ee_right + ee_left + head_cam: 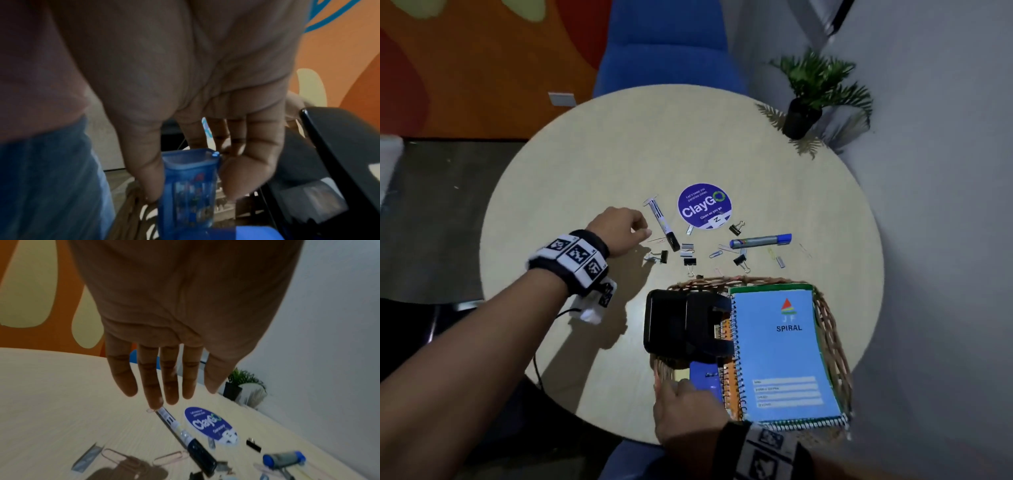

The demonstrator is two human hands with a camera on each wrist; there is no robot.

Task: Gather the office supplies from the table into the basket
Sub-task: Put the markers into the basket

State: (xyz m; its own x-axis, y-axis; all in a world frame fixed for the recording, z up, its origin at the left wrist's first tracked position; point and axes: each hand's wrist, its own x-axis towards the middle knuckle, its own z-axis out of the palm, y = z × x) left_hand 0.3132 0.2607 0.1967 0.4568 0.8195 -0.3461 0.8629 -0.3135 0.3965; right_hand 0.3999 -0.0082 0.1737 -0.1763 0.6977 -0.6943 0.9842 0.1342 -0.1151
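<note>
Our left hand [619, 229] hovering with relaxed fingers over the white marker [663, 226] on the bench [585, 164], our right hand [688, 411] pinching a blue translucent box [189, 186] inside the wicker basket [832, 342], loose clips scattered nearby.

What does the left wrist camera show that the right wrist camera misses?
Only the left wrist view: the left hand, fingers straight, above the black-capped marker, paper clips and the ClayGo sticker. Only the right wrist view: the right hand pinching a small blue box over the basket. Both show the orange wall.
</note>
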